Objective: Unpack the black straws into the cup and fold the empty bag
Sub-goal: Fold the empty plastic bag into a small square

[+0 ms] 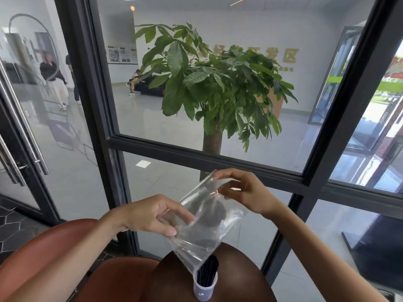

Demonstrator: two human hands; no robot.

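Note:
A clear plastic bag [205, 223] hangs in the air above the table, with nothing visible inside it. My left hand [152, 216] pinches its left edge between thumb and fingers. My right hand [244, 190] pinches the bag's upper corner from the right. Below the bag's lowest corner stands a small translucent cup [204, 290] on a dark round table [239, 277]. A bunch of black straws [207, 271] stands upright in the cup, its tops just under the bag.
A brown leather chair [50, 243] sits at the lower left, beside the table. Straight ahead is a black-framed glass wall [209, 155] with a large potted plant [213, 83] behind it. People stand and sit in the lobby beyond.

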